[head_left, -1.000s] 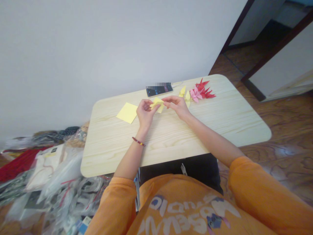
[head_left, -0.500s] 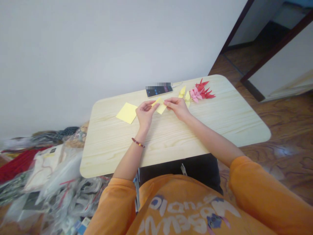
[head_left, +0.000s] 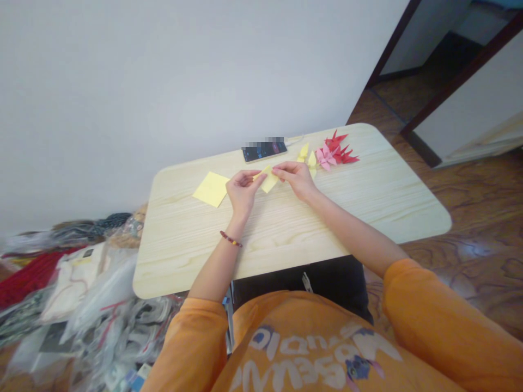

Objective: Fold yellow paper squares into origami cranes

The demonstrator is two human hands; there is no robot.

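Folded yellow paper (head_left: pixel 267 178), single piece, held up just above the tabletop between both hands. Compared with a second earlier, it is carried flatter and more drawn out, no longer bunched in the fingers; a narrow pointed part is now angled toward the left hand. The finer creases are too small to be made out.

Left hand (head_left: pixel 243 188): partly closed, palm turned inward, fingers curled; the near end of the paper is pinched by the thumb and fingertips. Beaded bracelet (head_left: pixel 231 238) worn on the wrist below.

Right hand (head_left: pixel 296 179): partly closed, reaching in from the right; the far end of the paper is pinched by the thumb and forefinger. The two hands are just apart, with the paper between them.

Beyond the left hand: yellow paper square (head_left: pixel 211 189), lying flat on the pale wood-grain table (head_left: pixel 286 256).

Ahead of the hands: smartphone (head_left: pixel 263 151), lying face up, its screen partly pixelated.

Beyond the right hand: yellow origami figures (head_left: pixel 307 155), pink origami figure (head_left: pixel 326 158) and red origami figures (head_left: pixel 337 148), grouped closely together.
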